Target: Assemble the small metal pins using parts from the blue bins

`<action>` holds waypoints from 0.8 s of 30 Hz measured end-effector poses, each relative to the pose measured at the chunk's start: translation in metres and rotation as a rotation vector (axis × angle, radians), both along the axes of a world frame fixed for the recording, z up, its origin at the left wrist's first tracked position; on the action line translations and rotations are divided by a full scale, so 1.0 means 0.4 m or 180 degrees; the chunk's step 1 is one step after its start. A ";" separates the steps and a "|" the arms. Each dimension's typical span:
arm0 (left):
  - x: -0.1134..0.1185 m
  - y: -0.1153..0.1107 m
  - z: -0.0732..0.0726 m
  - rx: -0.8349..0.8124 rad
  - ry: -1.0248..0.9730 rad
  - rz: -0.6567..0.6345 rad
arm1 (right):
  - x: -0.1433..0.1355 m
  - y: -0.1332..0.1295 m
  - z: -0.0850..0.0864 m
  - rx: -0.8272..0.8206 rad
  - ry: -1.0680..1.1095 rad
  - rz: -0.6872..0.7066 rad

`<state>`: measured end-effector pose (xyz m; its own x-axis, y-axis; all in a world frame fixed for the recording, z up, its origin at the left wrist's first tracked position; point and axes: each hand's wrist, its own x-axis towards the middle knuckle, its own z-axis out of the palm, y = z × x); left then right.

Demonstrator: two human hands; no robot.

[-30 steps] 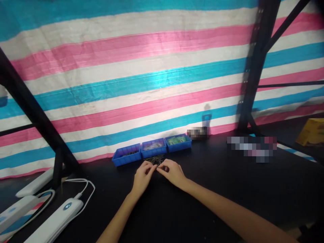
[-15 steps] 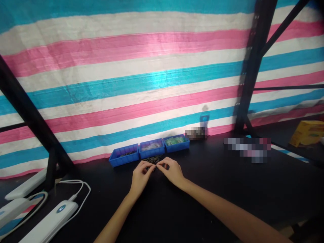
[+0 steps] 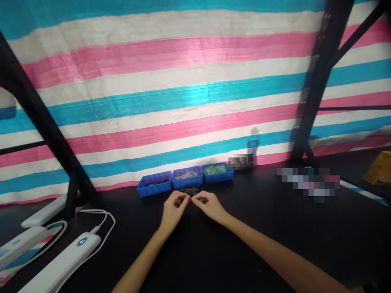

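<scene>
My left hand (image 3: 174, 208) and my right hand (image 3: 211, 206) meet almost fingertip to fingertip over the black table. Both are closed in a pinch, thumb against fingers. Whatever is between the fingertips is too small to make out. Just behind them lies a loose pile of thin, dark, stick-like metal pieces (image 3: 193, 190), partly covered by my fingers. Beyond the pile stand three blue bins in a row: the left bin (image 3: 155, 189) holds dark thin pieces, the middle bin (image 3: 187, 182) clear plastic bits, and the right bin (image 3: 218, 177) green-and-clear packets.
White power strips (image 3: 65, 260) with a white cable (image 3: 113, 224) lie at the left. Black metal posts (image 3: 311, 93) rise on both sides before a striped tarp (image 3: 183, 97). A yellow item (image 3: 379, 169) sits at far right. Blurred-out patches cover things behind and right.
The view has shifted slightly, so the table and bins appear a little further right. My hands keep the same pinching pose, with the fingertips close together.
</scene>
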<state>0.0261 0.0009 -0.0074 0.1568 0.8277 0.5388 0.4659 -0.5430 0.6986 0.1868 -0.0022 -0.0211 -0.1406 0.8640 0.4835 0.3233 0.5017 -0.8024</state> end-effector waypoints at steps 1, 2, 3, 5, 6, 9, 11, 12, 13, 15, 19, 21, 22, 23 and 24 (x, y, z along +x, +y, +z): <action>-0.001 0.000 -0.002 -0.0011 0.0034 -0.0014 | 0.002 0.006 -0.002 -0.0074 0.0176 -0.0006; -0.001 0.000 -0.005 -0.0019 0.0089 -0.0045 | 0.003 0.011 -0.005 -0.0153 0.0323 -0.0013; 0.000 -0.001 -0.009 -0.0029 0.0163 -0.0093 | 0.004 0.016 -0.008 -0.0223 0.0434 -0.0013; 0.001 -0.003 -0.019 -0.0067 0.0314 -0.0210 | 0.006 0.025 -0.015 -0.0304 0.0530 0.0051; 0.001 -0.003 -0.023 -0.0093 0.0365 -0.0246 | 0.006 0.027 -0.017 -0.0314 0.0532 0.0094; 0.001 -0.001 -0.026 -0.0179 0.0256 -0.0222 | 0.007 0.026 -0.019 -0.0374 0.0545 0.0119; -0.003 0.004 -0.020 -0.0264 -0.0053 -0.0146 | 0.008 0.021 -0.016 -0.0515 0.0574 0.0049; -0.007 0.008 -0.016 -0.0327 -0.0261 -0.0090 | 0.008 0.018 -0.014 -0.0594 0.0586 0.0023; -0.012 0.013 -0.013 -0.0406 -0.0481 -0.0025 | 0.008 0.016 -0.012 -0.0664 0.0596 0.0008; -0.027 0.025 -0.007 -0.0582 -0.0938 0.0156 | 0.007 0.014 -0.009 -0.0758 0.0619 0.0001; -0.070 0.053 -0.003 -0.0931 -0.1868 0.0469 | 0.005 0.013 -0.005 -0.0854 0.0584 -0.0009; -0.095 0.064 0.001 -0.1025 -0.2259 0.0607 | 0.004 0.011 -0.003 -0.0902 0.0558 -0.0030; -0.107 0.069 0.004 -0.1046 -0.2428 0.0690 | 0.004 0.009 -0.001 -0.0915 0.0549 -0.0042; -0.119 0.072 0.008 -0.1042 -0.2558 0.0759 | 0.004 0.007 0.001 -0.0916 0.0539 -0.0046; -0.129 0.075 0.013 -0.1013 -0.2644 0.0800 | 0.004 0.005 0.002 -0.0908 0.0528 -0.0046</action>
<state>-0.0256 0.0309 -0.0024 -0.3825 0.9134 0.1391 -0.1735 -0.2189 0.9602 0.1883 -0.0002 -0.0201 -0.0668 0.9692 0.2371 0.1819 0.2455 -0.9522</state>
